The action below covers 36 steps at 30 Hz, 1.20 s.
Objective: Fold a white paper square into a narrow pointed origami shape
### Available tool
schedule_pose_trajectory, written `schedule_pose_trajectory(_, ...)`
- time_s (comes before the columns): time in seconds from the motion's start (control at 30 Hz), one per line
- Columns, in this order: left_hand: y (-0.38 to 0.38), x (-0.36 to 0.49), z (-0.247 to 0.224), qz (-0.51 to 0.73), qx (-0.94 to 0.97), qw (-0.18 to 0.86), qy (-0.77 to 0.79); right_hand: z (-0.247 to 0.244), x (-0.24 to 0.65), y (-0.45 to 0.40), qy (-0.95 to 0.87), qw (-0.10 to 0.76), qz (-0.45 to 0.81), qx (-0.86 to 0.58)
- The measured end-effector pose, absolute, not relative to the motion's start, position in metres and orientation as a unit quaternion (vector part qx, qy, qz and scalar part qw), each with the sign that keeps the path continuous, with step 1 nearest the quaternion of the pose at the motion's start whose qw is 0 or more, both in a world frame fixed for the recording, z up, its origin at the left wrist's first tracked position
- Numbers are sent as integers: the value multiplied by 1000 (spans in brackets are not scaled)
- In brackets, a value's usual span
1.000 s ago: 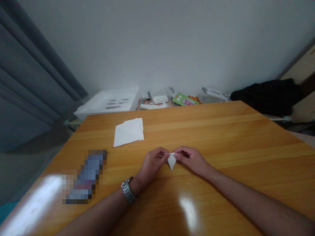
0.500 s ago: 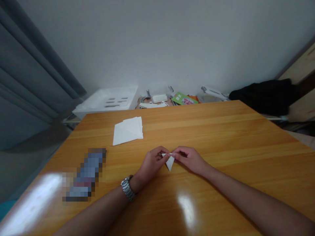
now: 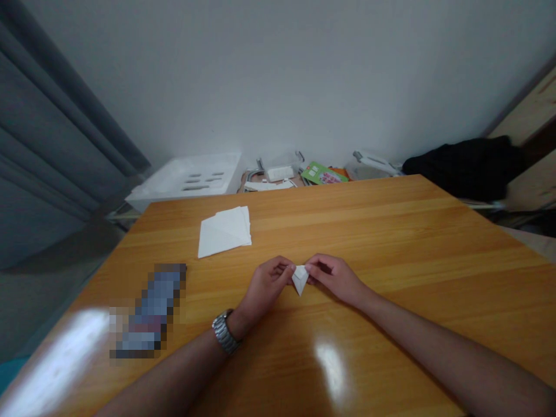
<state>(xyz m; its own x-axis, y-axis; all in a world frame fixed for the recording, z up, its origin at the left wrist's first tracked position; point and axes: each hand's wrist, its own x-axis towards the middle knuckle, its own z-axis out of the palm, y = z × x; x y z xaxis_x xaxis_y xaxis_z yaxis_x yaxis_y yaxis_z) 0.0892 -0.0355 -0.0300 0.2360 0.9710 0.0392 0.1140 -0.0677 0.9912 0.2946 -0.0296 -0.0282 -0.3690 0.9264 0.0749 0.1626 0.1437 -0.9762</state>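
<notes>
A small folded white paper (image 3: pixel 300 279), shaped like a kite with its point toward me, is held between both hands above the wooden table (image 3: pixel 347 226). My left hand (image 3: pixel 268 284), with a metal watch (image 3: pixel 225 332) on the wrist, pinches its left upper corner between thumb and fingers. On the opposite corner, my right hand (image 3: pixel 334 278) has its thumb and fingertips closed. A flap lies across the upper part of the paper. Larger white sheets (image 3: pixel 225 231) lie farther back on the left.
A pixelated dark flat object (image 3: pixel 152 313) lies on the table at the left. Behind the far edge are a white foam tray (image 3: pixel 186 176), a green booklet (image 3: pixel 324 174) and a black cloth (image 3: pixel 464 168) at the right.
Both thumbs have moved outward from the middle of the paper's top edge to its corners. More of the paper's upper part shows now, and it sits slightly farther from me.
</notes>
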Motion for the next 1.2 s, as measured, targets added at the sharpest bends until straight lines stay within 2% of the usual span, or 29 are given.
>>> schedule_pose_trajectory(0.77, -38, 90, -25, 409, 598, 501, 474, -28, 295, -30, -676, 361, 476, -431)
schedule_pose_trajectory(1.03, -38, 90, -26, 415, 592, 498, 479, -33, 295, -29, -661, 359, 502, -427)
schedule_pose_trajectory(1.2, -41, 90, -20, 396, 628, 477, 471, -30, 295, -30, -690, 359, 460, -427)
